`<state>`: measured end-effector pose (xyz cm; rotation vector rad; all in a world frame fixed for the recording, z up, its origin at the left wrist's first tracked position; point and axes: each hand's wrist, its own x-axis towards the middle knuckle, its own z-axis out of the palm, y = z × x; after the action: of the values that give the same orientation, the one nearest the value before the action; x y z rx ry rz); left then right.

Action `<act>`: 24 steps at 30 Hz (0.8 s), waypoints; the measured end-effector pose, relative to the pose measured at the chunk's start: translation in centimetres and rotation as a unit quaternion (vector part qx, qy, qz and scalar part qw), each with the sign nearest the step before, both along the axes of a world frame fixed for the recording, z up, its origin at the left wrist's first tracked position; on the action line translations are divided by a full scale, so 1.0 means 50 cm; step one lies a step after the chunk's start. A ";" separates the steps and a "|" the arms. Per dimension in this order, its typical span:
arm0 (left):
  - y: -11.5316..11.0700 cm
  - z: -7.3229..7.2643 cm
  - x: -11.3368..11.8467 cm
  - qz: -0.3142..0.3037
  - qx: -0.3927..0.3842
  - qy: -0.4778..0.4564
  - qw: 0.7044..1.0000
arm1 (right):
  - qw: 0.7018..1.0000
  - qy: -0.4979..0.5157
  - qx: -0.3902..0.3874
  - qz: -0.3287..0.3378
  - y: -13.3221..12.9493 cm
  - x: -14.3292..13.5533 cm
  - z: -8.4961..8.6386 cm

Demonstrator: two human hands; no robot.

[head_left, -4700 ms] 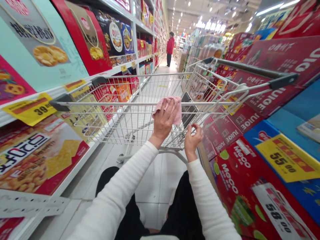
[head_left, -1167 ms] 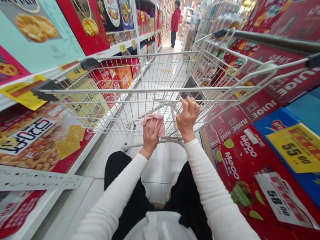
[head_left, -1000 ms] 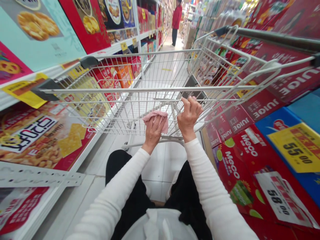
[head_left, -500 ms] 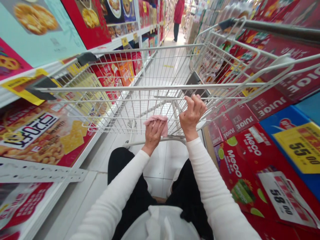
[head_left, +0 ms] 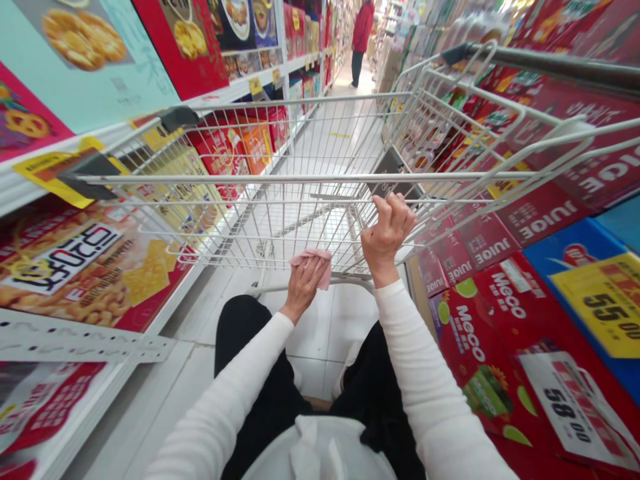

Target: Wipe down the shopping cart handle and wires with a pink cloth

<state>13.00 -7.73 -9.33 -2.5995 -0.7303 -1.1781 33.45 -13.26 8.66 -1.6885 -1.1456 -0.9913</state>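
Observation:
A wire shopping cart (head_left: 240, 179) stands crosswise in front of me, its handle bar at the upper right. My left hand (head_left: 304, 280) holds a folded pink cloth (head_left: 320, 259) against the lower wires of the cart's near side. The cloth sticks out past the fingertips. My right hand (head_left: 387, 230) grips the wires of the same side, higher up and to the right, with its fingers curled round them. A dark plate (head_left: 393, 170) is fixed to the cart just behind that hand.
Shelves of boxed snacks (head_left: 75, 267) border the left. On the right are stacked red drink cartons (head_left: 500, 320) with price signs (head_left: 600, 303). White floor tiles (head_left: 310, 327) lie beneath. A person in a red coat (head_left: 363, 33) stands far down the aisle.
My left hand has moved the cloth slightly down the cart's side, toward me. My right hand keeps its grip on the wires. The view has shifted a little.

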 end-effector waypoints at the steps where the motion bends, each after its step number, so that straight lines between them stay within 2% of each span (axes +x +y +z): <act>1: 0.002 0.010 0.010 -0.001 0.003 -0.011 1.000 | 1.000 0.001 -0.001 -0.001 0.000 0.000 0.000; 4: 0.005 0.017 0.031 0.004 -0.006 -0.013 1.000 | 1.000 -0.008 0.002 -0.008 -0.002 -0.001 0.002; 9: -0.010 -0.039 -0.001 0.019 -0.047 0.054 0.997 | 0.999 -0.033 0.006 -0.028 -0.004 -0.004 0.004; 12: -0.016 -0.048 -0.020 0.029 -0.038 0.074 0.996 | 0.999 -0.028 -0.003 -0.030 -0.009 -0.019 -0.020; 14: -0.013 -0.032 -0.020 0.030 -0.015 0.071 0.997 | 0.999 -0.016 -0.003 -0.030 -0.016 -0.039 -0.054; 16: -0.006 -0.004 -0.014 0.021 0.012 0.052 0.998 | 0.999 0.002 -0.029 -0.021 -0.024 -0.065 -0.097; 19: 0.008 0.047 -0.006 0.013 0.061 -0.013 0.998 | 0.990 0.019 -0.136 0.036 -0.032 -0.096 -0.154; 22: 0.032 0.094 0.002 0.031 0.064 -0.070 0.995 | 0.981 0.039 -0.180 0.057 -0.032 -0.106 -0.184; 24: 0.050 0.108 0.007 0.040 0.040 -0.080 0.995 | 0.983 0.041 -0.174 0.051 -0.028 -0.105 -0.192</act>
<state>13.35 -5.24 -3.91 -2.4080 -0.7926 -1.3721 28.20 -14.67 -0.94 -1.9009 -1.3950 -0.6785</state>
